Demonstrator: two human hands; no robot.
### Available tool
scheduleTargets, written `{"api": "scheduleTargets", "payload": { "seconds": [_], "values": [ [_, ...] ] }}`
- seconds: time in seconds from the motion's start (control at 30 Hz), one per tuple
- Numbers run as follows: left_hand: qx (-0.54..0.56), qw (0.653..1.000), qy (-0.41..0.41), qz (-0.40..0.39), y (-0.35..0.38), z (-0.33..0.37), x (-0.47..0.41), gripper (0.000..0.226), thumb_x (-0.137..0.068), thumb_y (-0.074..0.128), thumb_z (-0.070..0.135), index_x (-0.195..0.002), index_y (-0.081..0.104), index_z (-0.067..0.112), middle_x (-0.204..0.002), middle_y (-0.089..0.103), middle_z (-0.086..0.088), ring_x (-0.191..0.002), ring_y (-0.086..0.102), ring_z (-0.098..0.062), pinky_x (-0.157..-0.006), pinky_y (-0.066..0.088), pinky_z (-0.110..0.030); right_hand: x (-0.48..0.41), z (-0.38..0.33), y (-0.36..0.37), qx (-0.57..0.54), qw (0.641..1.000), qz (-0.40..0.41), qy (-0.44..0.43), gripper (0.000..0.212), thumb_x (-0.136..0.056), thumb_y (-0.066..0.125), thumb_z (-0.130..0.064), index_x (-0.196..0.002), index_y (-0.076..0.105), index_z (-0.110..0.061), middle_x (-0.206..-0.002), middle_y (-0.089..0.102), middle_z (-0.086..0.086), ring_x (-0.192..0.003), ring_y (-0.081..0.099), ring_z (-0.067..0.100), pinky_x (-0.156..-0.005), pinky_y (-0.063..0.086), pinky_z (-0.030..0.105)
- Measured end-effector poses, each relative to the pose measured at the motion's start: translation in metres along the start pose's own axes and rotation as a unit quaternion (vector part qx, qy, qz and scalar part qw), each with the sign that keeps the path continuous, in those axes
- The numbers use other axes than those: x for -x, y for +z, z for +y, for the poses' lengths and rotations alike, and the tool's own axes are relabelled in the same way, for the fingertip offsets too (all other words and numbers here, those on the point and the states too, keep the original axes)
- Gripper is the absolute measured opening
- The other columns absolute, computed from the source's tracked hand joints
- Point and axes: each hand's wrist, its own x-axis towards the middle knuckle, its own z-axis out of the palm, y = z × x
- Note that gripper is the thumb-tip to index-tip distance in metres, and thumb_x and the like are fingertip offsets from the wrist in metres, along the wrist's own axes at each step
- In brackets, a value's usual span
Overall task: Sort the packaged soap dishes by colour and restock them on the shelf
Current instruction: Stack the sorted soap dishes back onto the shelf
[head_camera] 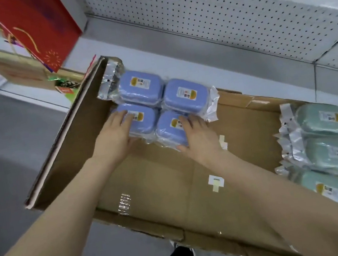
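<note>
Several blue packaged soap dishes sit in a block at the far left of a flattened cardboard box (172,178). My left hand (115,134) lies flat on the near-left blue dish (142,121), fingers spread over its top. My right hand (196,136) rests on the near-right blue dish (168,132), thumb at its front edge. Two more blue dishes (141,85) (184,94) lie behind them. Three green packaged soap dishes (325,119) (335,153) (330,190) lie in a column at the box's right edge.
The cardboard's left flap (70,133) stands upright beside the blue dishes. A white shelf (231,63) with a pegboard back (211,11) runs behind. A red gift bag (39,26) and other goods sit at the far left. Grey floor (8,136) lies to the left.
</note>
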Motion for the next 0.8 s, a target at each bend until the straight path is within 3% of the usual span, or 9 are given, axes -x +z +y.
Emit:
{"api": "scheduleTargets", "payload": {
  "seconds": [0.1, 0.17, 0.3, 0.37, 0.47, 0.57, 0.67, 0.8],
  "values": [
    [-0.021, 0.999, 0.026, -0.035, 0.013, -0.004, -0.021, 0.069, -0.065, 0.080, 0.005, -0.129, 0.053, 0.002, -0.135, 0.050, -0.025, -0.127, 0.044, -0.047, -0.107, 0.038, -0.054, -0.005, -0.001, 0.012, -0.007, 1.000, -0.004, 0.022, 0.085, -0.090, 0.059, -0.048, -0.155, 0.015, -0.016, -0.153, 0.029, 0.017, -0.139, 0.030, 0.035, -0.112, 0.029, 0.043],
    [-0.031, 0.997, 0.042, -0.051, 0.019, -0.004, -0.032, 0.069, -0.066, 0.076, -0.001, -0.130, 0.054, 0.002, -0.137, 0.049, -0.026, -0.128, 0.044, -0.048, -0.105, 0.038, -0.057, 0.000, 0.003, 0.013, -0.026, 0.999, 0.019, 0.018, 0.087, -0.085, 0.066, -0.044, -0.154, 0.022, -0.013, -0.146, 0.038, 0.019, -0.130, 0.038, 0.037, -0.108, 0.034, 0.044],
    [-0.057, 0.996, 0.040, -0.054, 0.016, 0.002, -0.045, 0.077, -0.066, 0.078, 0.004, -0.138, 0.049, 0.004, -0.140, 0.047, -0.023, -0.126, 0.045, -0.046, -0.097, 0.038, -0.055, 0.036, 0.018, 0.012, -0.054, 0.996, 0.070, 0.004, 0.082, -0.075, 0.074, -0.039, -0.144, 0.040, -0.011, -0.125, 0.052, 0.014, -0.111, 0.049, 0.034, -0.096, 0.043, 0.042],
    [-0.084, 0.994, 0.028, -0.061, 0.012, 0.006, -0.049, 0.078, -0.065, 0.079, 0.008, -0.137, 0.048, 0.005, -0.135, 0.047, -0.021, -0.120, 0.045, -0.043, -0.091, 0.039, -0.050, 0.061, 0.028, 0.014, -0.072, 0.994, 0.076, 0.011, 0.080, -0.075, 0.074, -0.039, -0.143, 0.041, -0.012, -0.126, 0.051, 0.011, -0.112, 0.047, 0.030, -0.096, 0.043, 0.038],
    [-0.126, 0.990, 0.027, -0.063, 0.009, 0.012, -0.045, 0.062, -0.062, 0.080, 0.010, -0.118, 0.053, 0.002, -0.116, 0.050, -0.022, -0.105, 0.048, -0.041, -0.087, 0.039, -0.049, 0.097, 0.044, 0.023, -0.100, 0.992, 0.056, 0.045, 0.081, -0.076, 0.076, -0.036, -0.144, 0.037, -0.015, -0.131, 0.047, 0.009, -0.117, 0.044, 0.027, -0.095, 0.045, 0.038],
    [-0.119, 0.991, 0.023, -0.054, 0.009, 0.018, -0.027, 0.053, -0.059, 0.081, 0.012, -0.102, 0.052, 0.002, -0.102, 0.051, -0.021, -0.098, 0.052, -0.041, -0.099, 0.035, -0.056, 0.124, 0.058, 0.034, -0.113, 0.991, 0.028, 0.074, 0.082, -0.074, 0.078, -0.031, -0.144, 0.036, -0.017, -0.130, 0.047, 0.008, -0.114, 0.045, 0.026, -0.093, 0.047, 0.038],
    [-0.099, 0.994, 0.026, -0.039, 0.013, 0.032, -0.001, 0.057, -0.060, 0.080, 0.013, -0.110, 0.054, 0.001, -0.099, 0.055, -0.018, -0.092, 0.057, -0.041, -0.103, 0.034, -0.061, 0.140, 0.066, 0.043, -0.106, 0.991, -0.007, 0.078, 0.083, -0.071, 0.079, -0.024, -0.143, 0.039, -0.014, -0.128, 0.048, 0.009, -0.114, 0.045, 0.028, -0.095, 0.049, 0.042],
    [-0.053, 0.996, 0.050, -0.042, 0.026, 0.071, 0.038, 0.077, -0.054, 0.084, 0.027, -0.121, 0.052, 0.006, -0.107, 0.055, -0.014, -0.097, 0.057, -0.037, -0.100, 0.040, -0.050, 0.145, 0.070, 0.049, -0.064, 0.995, -0.040, 0.061, 0.089, -0.063, 0.084, -0.020, -0.140, 0.041, -0.013, -0.126, 0.049, 0.011, -0.111, 0.050, 0.031, -0.092, 0.051, 0.045]
  ]
}}
